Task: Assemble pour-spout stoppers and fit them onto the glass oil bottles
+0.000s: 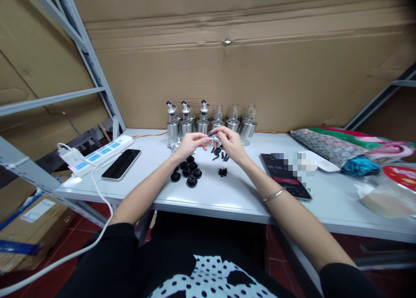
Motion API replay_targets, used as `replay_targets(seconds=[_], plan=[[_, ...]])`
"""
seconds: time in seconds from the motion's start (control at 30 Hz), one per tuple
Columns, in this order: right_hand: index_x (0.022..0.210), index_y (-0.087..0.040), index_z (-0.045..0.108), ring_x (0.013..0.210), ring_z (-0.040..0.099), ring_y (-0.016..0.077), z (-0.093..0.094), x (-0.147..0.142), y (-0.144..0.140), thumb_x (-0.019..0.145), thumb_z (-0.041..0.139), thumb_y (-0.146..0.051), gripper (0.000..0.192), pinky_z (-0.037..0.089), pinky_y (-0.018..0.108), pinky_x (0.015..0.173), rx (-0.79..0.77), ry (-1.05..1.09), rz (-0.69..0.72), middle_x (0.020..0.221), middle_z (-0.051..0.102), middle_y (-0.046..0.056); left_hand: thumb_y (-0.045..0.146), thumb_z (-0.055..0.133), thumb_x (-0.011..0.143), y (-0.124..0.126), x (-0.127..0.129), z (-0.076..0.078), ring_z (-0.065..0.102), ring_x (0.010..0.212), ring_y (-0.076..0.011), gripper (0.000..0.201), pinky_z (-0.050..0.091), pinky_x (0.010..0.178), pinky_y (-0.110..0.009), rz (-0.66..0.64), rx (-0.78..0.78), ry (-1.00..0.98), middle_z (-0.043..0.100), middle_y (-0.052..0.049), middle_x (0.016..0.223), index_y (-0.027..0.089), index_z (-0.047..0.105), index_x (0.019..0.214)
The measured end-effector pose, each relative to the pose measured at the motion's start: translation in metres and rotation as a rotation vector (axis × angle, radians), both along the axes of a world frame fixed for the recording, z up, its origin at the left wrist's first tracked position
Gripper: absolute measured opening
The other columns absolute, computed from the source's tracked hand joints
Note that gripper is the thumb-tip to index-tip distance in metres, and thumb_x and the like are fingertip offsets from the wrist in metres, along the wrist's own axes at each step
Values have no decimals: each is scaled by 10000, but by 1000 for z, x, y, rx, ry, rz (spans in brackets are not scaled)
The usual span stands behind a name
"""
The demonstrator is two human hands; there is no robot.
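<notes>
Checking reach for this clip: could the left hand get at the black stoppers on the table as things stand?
Probably yes. The left hand hovers just above the black stoppers, with nothing between them. But its fingers already pinch a small metal part together with the right hand.

6 bottles (211, 124), 7 blk stoppers (186, 172), 2 phones (121, 164).

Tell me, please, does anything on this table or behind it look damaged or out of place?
One thing: the cardboard sheet behind the bottles has a small torn hole on a long crease. On the table, the black stoppers lie grouped below both hands, nothing spilled.
</notes>
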State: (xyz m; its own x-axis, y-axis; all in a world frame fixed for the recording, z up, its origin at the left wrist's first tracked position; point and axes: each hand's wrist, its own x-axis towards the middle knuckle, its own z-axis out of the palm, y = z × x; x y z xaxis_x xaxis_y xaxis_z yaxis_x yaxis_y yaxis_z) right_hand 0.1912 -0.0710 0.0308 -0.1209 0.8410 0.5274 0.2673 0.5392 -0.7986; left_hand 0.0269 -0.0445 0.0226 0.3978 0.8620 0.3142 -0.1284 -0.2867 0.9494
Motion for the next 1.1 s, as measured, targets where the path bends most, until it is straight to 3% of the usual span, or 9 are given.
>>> replay_targets(seconds=[0.23, 0.47, 0.6, 0.73, 0.83, 0.93, 1.1], plan=[[832, -223, 512, 473, 520, 136, 0, 0, 1, 844, 419, -608, 396, 396, 277, 483, 4, 42, 20, 566, 507, -25, 442, 754, 626, -3, -1, 1, 572, 537, -81, 365, 509, 666, -276, -99, -34, 65, 699, -63, 755, 107, 684, 753], [797, -233, 460, 419, 466, 133, -1, 3, 2, 826, 364, -692, 469, 368, 274, 449, 0, 22, -6, 481, 451, -43, 401, 672, 719, -4, -1, 2, 592, 522, -86, 298, 485, 610, -241, -147, 24, 179, 706, -73, 780, 106, 690, 753], [852, -240, 464, 427, 452, 128, -3, 2, 3, 828, 385, -674, 442, 345, 262, 422, -17, 14, -45, 536, 505, -31, 376, 641, 747, -2, 0, 2, 564, 472, -79, 271, 458, 542, -220, -41, 77, 184, 692, -52, 707, 109, 670, 715], [983, -236, 451, 502, 478, 127, -6, -1, 2, 821, 496, -560, 365, 389, 276, 506, 94, -63, -99, 699, 555, -10, 353, 643, 749, 2, 0, 0, 545, 446, -78, 255, 431, 492, -214, 72, 65, 132, 679, -51, 671, 100, 666, 721], [1044, -227, 437, 495, 453, 117, -5, -1, 0, 770, 597, -453, 390, 391, 283, 548, 130, -191, -112, 725, 553, -17, 366, 648, 748, 2, 0, -2, 556, 465, -80, 265, 438, 507, -220, 34, 34, 138, 691, -61, 707, 104, 684, 753], [1047, -226, 436, 459, 415, 109, -2, 0, -1, 787, 580, -414, 351, 381, 285, 550, 115, -197, -115, 696, 560, -25, 429, 647, 738, 0, 0, -2, 559, 480, -83, 325, 451, 535, -237, -7, 13, 145, 709, -81, 762, 109, 696, 747], [1027, -220, 452, 461, 408, 110, -1, 1, 0, 798, 565, -424, 326, 364, 276, 536, 95, -188, -134, 697, 563, -19, 466, 639, 726, -2, 0, -1, 538, 481, -80, 358, 434, 537, -235, 42, 82, 147, 711, -69, 743, 114, 706, 751]])
